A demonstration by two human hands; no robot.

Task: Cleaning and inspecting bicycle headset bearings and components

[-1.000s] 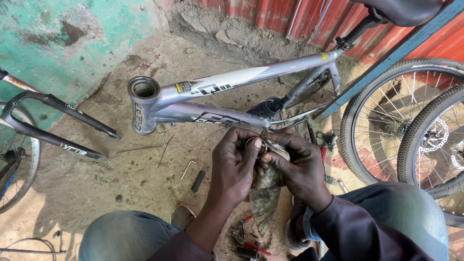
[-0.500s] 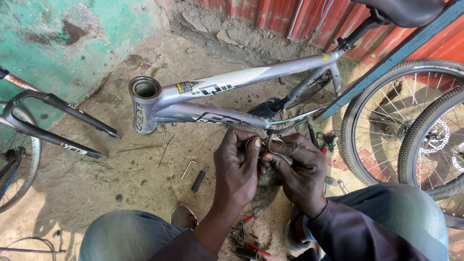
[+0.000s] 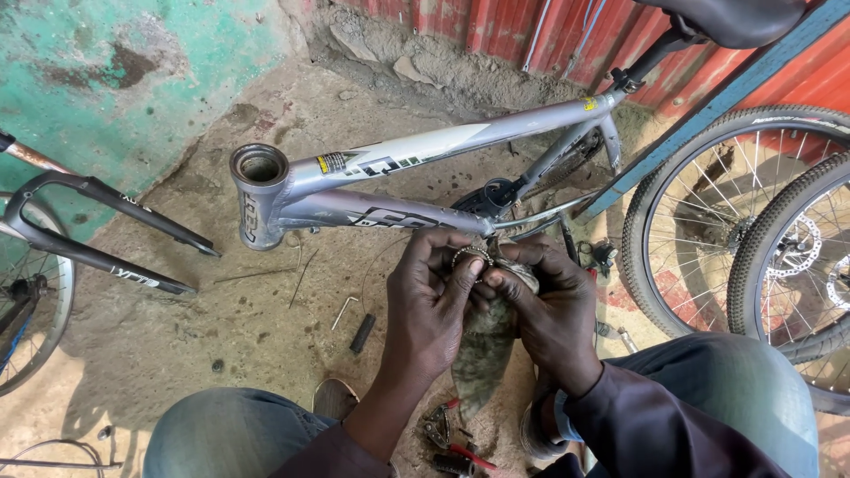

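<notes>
My left hand (image 3: 429,305) pinches a small metal bearing ring (image 3: 472,257) between thumb and fingertips. My right hand (image 3: 553,310) presses a dirty grey-green rag (image 3: 482,354) against the ring; the rag hangs down between my knees. Both hands are just in front of a silver bicycle frame (image 3: 416,155) that lies on the dirt floor, its empty head tube (image 3: 258,190) pointing left. My knees in grey trousers frame the bottom of the view.
A black fork (image 3: 106,230) with a wheel lies at the left. Two spoked wheels (image 3: 735,221) stand at the right before a red corrugated wall (image 3: 549,26). A hex key (image 3: 343,310) and a black grip (image 3: 361,333) lie on the dirt. Pliers (image 3: 447,434) rest near my feet.
My hands have shifted slightly, turning the ring against the rag. Nothing else has moved.
</notes>
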